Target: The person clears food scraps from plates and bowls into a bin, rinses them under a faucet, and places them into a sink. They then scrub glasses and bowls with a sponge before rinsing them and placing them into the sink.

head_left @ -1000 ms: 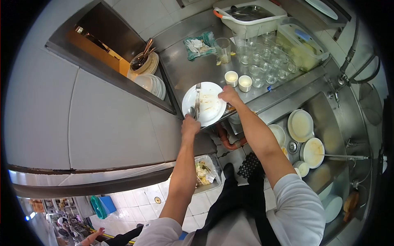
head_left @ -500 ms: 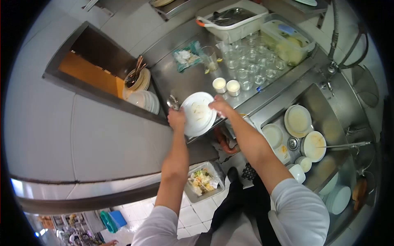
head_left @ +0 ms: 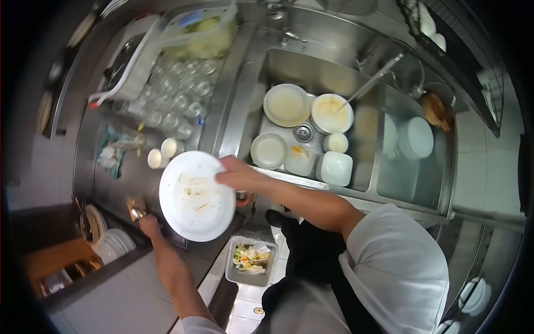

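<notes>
A white plate (head_left: 186, 214) with brown food smears is tilted toward me, gripped at its right rim by my right hand (head_left: 239, 175). Over the steel counter, my left hand (head_left: 149, 225) is closed at some shiny metal cutlery that looks like a spoon (head_left: 137, 211); blur hides its exact grip. Two small white cups (head_left: 171, 147) stand just beyond the plate. Stacked white plates (head_left: 115, 245) sit in the wall opening to the left of my left hand.
Several glasses (head_left: 178, 92) crowd the counter beside a clear food tub (head_left: 194, 33). The sink (head_left: 258, 131) holds dirty bowls and plates. A second basin (head_left: 397, 178) contains dishes in water. On the floor stands a scrap bin (head_left: 272, 273) with food waste.
My view has turned toward the sink. The plate has left my left hand and is now held by my right hand alone, nearer to me. My left hand is at the cutlery.
</notes>
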A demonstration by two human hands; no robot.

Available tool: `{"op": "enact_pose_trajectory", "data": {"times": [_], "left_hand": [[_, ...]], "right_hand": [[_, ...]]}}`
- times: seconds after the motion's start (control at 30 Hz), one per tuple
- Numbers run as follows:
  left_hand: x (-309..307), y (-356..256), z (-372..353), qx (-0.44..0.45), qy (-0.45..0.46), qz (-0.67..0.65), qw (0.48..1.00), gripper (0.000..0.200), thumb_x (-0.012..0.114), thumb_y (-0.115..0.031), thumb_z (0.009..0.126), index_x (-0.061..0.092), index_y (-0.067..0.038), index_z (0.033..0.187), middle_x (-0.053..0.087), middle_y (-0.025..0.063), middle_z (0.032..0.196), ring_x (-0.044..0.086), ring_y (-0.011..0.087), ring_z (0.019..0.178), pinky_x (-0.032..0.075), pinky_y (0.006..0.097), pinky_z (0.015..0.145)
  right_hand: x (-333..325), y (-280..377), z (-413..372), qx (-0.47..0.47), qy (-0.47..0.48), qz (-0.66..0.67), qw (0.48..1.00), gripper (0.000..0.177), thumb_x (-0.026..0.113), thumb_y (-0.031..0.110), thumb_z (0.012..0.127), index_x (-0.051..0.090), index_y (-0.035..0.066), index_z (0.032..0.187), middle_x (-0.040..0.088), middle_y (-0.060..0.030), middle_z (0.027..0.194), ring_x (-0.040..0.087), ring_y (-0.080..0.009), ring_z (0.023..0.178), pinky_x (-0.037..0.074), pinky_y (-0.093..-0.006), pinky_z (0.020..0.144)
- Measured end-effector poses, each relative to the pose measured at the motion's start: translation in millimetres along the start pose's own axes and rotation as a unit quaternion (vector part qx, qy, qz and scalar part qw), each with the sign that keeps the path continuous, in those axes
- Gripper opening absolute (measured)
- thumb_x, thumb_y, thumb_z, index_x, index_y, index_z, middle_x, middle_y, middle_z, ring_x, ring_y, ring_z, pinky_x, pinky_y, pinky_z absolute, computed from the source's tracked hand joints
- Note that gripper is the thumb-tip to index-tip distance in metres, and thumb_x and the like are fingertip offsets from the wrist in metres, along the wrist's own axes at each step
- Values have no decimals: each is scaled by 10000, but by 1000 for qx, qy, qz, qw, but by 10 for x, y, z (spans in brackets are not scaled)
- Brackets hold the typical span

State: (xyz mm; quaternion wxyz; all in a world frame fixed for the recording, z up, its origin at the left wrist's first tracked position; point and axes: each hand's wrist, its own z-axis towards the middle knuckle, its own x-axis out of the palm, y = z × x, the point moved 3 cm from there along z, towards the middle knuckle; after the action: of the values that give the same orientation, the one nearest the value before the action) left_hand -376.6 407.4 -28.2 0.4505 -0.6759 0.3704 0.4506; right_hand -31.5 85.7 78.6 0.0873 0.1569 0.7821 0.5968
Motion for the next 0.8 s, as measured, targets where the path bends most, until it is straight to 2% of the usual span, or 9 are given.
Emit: {"op": "enact_pose_trajectory", "data": {"times": [0.1,0.2,0.23,0.33,0.37,0.47,0.53,0.63,0.8], "left_hand": [[-238,-299,-531,22,-46,-56,997,390,566,-233,888,608,-9,1206,651,192,1198,617,355,1122,471,444,938],[-307,-254,-788,143,-110,-141,973,385,530,-189,920,574,-9,1258,653,182,1196,616,341,1110,447,415,934],[-343,-334,-974,191,-131,-169,958,382,516,-171,931,563,-7,1273,655,179,1192,619,334,1100,440,404,931],[-462,-571,-1611,197,-100,-260,940,360,517,-116,934,556,7,1270,655,172,1174,620,302,1047,436,378,933],[-288,-458,-1492,263,-130,-297,909,307,587,-212,967,608,39,1142,664,98,937,580,168,789,485,319,703],[11,-230,-1457,188,-41,-362,912,258,630,-277,954,590,-29,892,524,4,658,467,99,532,372,273,466],[34,-121,-1613,121,-2,-377,918,335,637,-248,954,564,34,1121,576,37,938,500,116,775,419,287,692],[-41,-105,-2106,107,36,-378,919,438,643,-235,953,536,57,1261,572,36,1053,483,105,856,431,266,766],[-217,-234,-2848,80,95,-376,918,243,658,-271,947,542,-73,866,449,-36,673,394,58,556,347,239,489]], "right_hand": [[-693,-435,-514,60,-152,279,946,342,643,104,781,619,-48,1086,664,-106,916,648,-174,832,529,-332,659],[-1346,-840,-943,71,-227,422,875,361,613,76,789,561,-50,1124,653,-124,875,602,-185,513,387,-280,337],[-1564,-1012,-1068,60,-192,443,874,373,605,101,808,574,-41,1152,661,-125,880,649,-196,647,469,-278,442],[-1952,-1503,-943,76,-320,497,803,300,599,101,808,566,3,1090,613,-88,806,572,-180,580,385,-281,405],[-2104,-1744,-816,74,-352,507,783,270,596,98,809,561,20,1066,602,-82,804,560,-183,582,384,-290,411],[-2471,-2538,-274,72,-441,550,706,206,588,94,815,555,54,1014,587,-78,817,545,-202,599,397,-321,440],[-2631,-2982,67,75,-503,589,628,193,582,96,821,564,54,1009,600,-92,852,562,-228,624,425,-343,475],[-2760,-3471,370,60,-523,648,550,138,552,95,854,547,101,992,591,-82,907,550,-218,687,419,-339,510],[-3086,-4103,535,-17,-527,711,465,156,475,176,961,540,94,1076,590,-73,1025,554,-234,829,460,-386,648]]}}
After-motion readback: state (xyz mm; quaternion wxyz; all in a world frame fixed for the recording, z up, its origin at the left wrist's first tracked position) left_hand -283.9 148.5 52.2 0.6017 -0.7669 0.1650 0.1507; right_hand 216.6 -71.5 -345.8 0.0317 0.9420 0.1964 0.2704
